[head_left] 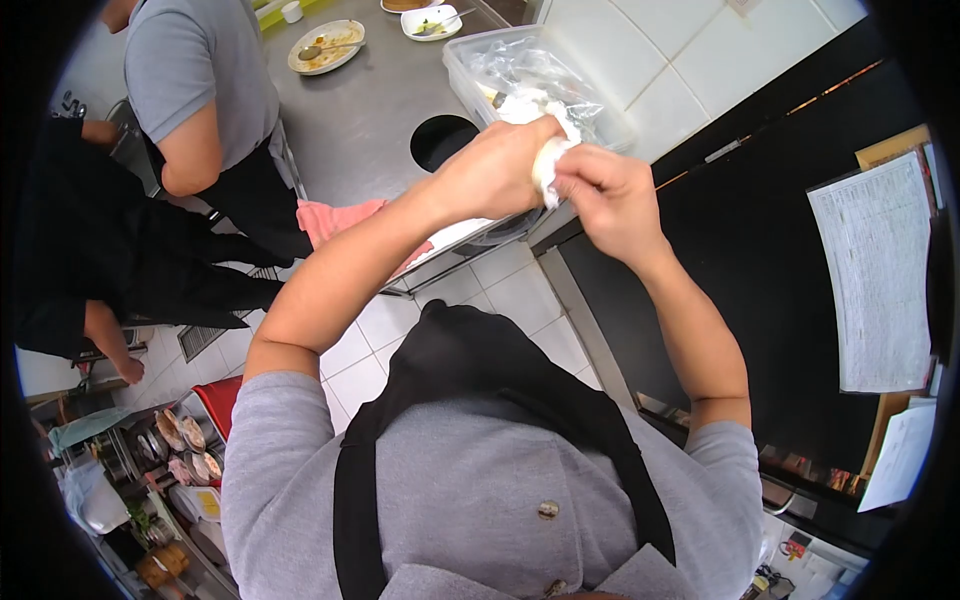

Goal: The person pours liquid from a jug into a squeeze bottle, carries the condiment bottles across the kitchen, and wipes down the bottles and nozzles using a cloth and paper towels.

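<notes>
A crumpled white cloth or paper (pixel 547 165) is between my two hands, above the front corner of a clear plastic bin. My left hand (pixel 495 170) is closed round part of it, with the back of the hand turned up. From the right, my right hand (pixel 610 195) pinches its lower end with bent fingers. The clear bin (pixel 615 130) holds clear plastic wrap (pixel 530 62) and other things that I cannot make out. Just left of the bin is a round dark hole (pixel 443 140) in the metal counter (pixel 375 110).
A used plate with a spoon (pixel 327 47) and a small white dish (pixel 437 22) stand at the back. A pink cloth (pixel 335 220) hangs over the counter edge. Two people (pixel 200 80) are at the left. Papers (pixel 875 270) hang on a dark surface at the right.
</notes>
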`<state>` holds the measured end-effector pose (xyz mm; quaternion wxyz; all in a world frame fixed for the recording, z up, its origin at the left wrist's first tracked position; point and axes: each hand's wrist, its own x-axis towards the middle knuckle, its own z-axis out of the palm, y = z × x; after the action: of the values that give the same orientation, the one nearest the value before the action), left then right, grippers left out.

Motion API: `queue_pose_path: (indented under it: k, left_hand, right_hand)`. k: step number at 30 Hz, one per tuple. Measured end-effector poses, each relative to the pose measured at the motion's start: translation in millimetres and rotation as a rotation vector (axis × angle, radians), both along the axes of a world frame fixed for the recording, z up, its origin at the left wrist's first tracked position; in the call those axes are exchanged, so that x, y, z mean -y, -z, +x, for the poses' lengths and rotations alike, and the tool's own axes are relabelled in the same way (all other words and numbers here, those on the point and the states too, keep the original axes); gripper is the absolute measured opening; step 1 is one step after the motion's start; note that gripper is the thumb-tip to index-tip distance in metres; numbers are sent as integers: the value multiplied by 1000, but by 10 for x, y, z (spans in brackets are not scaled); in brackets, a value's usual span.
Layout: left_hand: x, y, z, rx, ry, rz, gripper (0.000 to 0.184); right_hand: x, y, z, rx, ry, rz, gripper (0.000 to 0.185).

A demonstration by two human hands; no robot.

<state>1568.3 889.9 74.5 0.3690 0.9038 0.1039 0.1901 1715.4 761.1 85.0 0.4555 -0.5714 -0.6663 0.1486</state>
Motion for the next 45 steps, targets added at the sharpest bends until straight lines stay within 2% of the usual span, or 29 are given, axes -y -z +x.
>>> queue_pose_path:
  k: [1,3,6,7,8,11,12,14,15,16,17,18,19,22,25,27,28,30,31,32,34,36,37,38,40,41,43,44,45]
  left_hand:
    - [63,-6,20,40,-110,-35,45]
    - [67,182,98,173,-251,13,40]
    - [56,294,130,236,-233,-3,45]
    - [51,285,121,229,-183,-15,60]
    - [44,292,109,233,-186,-17,60]
    - [-63,374,66,353,-60,168,98]
    - [-98,285,24,354,-60,166,98]
    - [-126,-34,-71,-27,-11,-122,102]
    - [-145,-78,-61,-27,7,-95,83]
    - [-160,-125,-59,-24,-1,-96,83]
    - [-172,-170,-57,-123,70,-125,67]
    - [-175,-194,-53,-223,143,-154,52]
    - [-162,-106,-49,-106,219,-187,39]
    - [-136,-82,-28,-132,246,-116,40]
    - [-95,-63,-3,-114,177,-78,39]
    - [-74,-13,24,-88,125,-58,39]
    - [-44,25,59,-28,7,-41,40]
    - [10,169,141,27,-107,-21,40]
    - [41,307,197,144,-226,27,43]
    - [64,407,233,261,-344,78,47]
    - [72,439,274,301,-348,124,55]
    - [102,405,304,491,-268,202,58]
    - [114,366,272,459,-222,153,72]
    - [76,302,235,467,-221,148,72]
    - [-43,67,114,60,-20,-140,86]
    - [-144,31,96,-4,14,-59,93]
    - [-254,-104,82,-65,112,-22,91]
    - [-297,-152,74,-126,215,19,90]
    - [-312,-169,94,-165,268,-30,78]
  right_hand:
    - [-36,-15,-18,-4,0,-1,10]
    - [-134,-78,-29,-503,136,-329,8]
    - [-178,136,10,-530,101,-206,8]
    - [-146,159,17,-561,87,-179,11]
    - [-116,170,9,-556,85,-181,11]
    - [-27,180,7,-571,77,-125,14]
    - [-19,184,23,-570,78,-127,14]
    - [-5,193,41,-188,-13,111,17]
    - [3,171,37,-187,-19,107,17]
    - [4,122,30,-24,-41,169,18]
    - [1,82,27,138,-61,232,20]
    - [-3,58,32,140,-65,233,20]
    - [-3,36,35,196,-123,295,21]
    - [-6,86,8,229,-171,364,21]
    - [-10,166,-58,191,-70,373,19]
    - [-1,197,-119,-28,112,228,14]
    - [-31,232,-135,-30,112,227,14]
    - [-143,294,-147,-616,268,-10,8]
    - [-207,234,-150,-780,267,-60,8]
    - [-224,238,-112,-784,269,-54,8]
    - [-235,251,36,-984,177,-191,10]
    - [-214,315,93,-934,200,-166,11]
    - [-194,363,130,-816,182,-98,11]
    - [-174,381,160,-700,162,-29,10]
    - [-111,362,205,-577,177,-54,11]
    - [-87,368,238,-388,81,37,12]
    - [-41,272,217,-96,-56,116,16]
    - [-40,209,200,-95,-63,114,16]
    - [-43,164,187,67,-101,189,18]
